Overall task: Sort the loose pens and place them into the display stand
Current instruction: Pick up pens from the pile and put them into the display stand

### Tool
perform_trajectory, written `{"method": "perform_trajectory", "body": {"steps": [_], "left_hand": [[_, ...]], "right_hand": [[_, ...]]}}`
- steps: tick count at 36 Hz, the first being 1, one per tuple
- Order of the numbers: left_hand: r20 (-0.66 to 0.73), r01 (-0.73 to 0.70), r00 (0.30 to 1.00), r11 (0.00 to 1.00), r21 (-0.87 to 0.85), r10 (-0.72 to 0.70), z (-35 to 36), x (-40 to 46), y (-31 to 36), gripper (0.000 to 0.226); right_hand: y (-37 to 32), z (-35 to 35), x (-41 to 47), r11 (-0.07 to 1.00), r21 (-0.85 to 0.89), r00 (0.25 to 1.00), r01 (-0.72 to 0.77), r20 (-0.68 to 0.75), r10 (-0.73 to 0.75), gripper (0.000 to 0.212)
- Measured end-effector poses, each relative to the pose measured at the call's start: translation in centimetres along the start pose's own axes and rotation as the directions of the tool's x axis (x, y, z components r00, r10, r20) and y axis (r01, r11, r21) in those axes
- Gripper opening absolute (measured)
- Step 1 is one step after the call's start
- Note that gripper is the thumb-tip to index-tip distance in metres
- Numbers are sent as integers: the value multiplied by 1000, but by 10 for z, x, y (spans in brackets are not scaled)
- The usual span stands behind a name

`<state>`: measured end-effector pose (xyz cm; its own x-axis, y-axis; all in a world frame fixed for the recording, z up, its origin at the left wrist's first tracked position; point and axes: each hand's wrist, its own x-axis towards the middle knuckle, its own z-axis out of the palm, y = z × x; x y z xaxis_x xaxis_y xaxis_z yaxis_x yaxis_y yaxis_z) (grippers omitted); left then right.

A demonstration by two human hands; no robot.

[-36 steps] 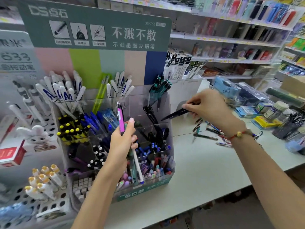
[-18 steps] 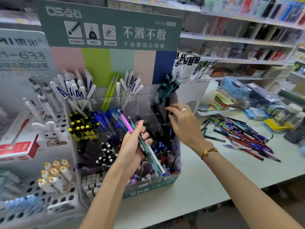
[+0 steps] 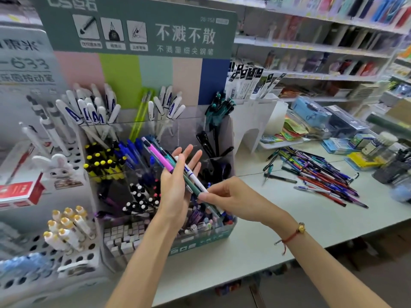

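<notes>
Clear-fronted display stand [image 3: 155, 130] stands behind both hands; loose pens [image 3: 315, 174] right.

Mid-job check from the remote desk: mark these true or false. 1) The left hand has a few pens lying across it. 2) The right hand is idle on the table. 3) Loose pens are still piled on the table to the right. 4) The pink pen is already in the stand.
1) True: several pens lie across the left hand, its fingers straight.
2) False: the right hand pinches the lower end of the pens.
3) True: a pile of loose pens lies on the table.
4) False: the pink pen lies on the left hand, in front of the display stand.
</notes>
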<state>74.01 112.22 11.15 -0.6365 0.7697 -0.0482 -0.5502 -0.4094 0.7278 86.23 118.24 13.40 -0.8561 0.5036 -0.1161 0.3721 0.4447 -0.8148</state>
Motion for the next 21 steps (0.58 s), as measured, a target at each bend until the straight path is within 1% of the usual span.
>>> {"method": "perform_trajectory", "body": {"steps": [2, 4, 6, 8, 10, 12, 14, 16, 19, 21], "left_hand": [[0, 12, 1000, 1000, 21, -12, -3, 0, 5, 27], [4, 24, 1000, 998, 65, -24, -7, -1, 11, 25], [16, 23, 1000, 990, 138, -25, -12, -1, 17, 20], [20, 14, 1000, 983, 185, -17, -16, -1, 26, 21], [14, -11, 1000, 977, 213, 8, -20, 0, 35, 21], [-7, -47, 999, 967, 250, 50, -24, 2, 43, 21], [-38, -67, 996, 961, 268, 80, -29, 3, 49, 22], [-64, -65, 994, 955, 291, 87, -35, 4, 56, 22], [-121, -53, 988, 942, 330, 98, -44, 8, 65, 21], [-146, -35, 986, 946, 323, 86, -48, 10, 70, 20]], "right_hand": [[-2, 2, 0, 1000, 10, 1000, 25, -4, -25, 36], [-5, 6, 2, 999, -2, 998, 52, -28, -52, 36], [-7, 9, 4, 998, -10, 997, 67, -48, -68, 33], [-8, 11, 7, 999, 6, 997, 54, -52, -54, 29], [-10, 10, 8, 998, 44, 998, 35, -53, -32, 23], [-15, 6, 13, 996, 78, 995, 45, -94, -37, 20], [-20, 0, 21, 983, 171, 985, 70, -168, -41, 19], [-27, -4, 31, 952, 294, 968, 89, -252, -13, 22], [-41, -11, 51, 903, 414, 921, 109, -385, 65, 26], [-52, -17, 63, 843, 521, 890, 134, -437, 129, 28]]}}
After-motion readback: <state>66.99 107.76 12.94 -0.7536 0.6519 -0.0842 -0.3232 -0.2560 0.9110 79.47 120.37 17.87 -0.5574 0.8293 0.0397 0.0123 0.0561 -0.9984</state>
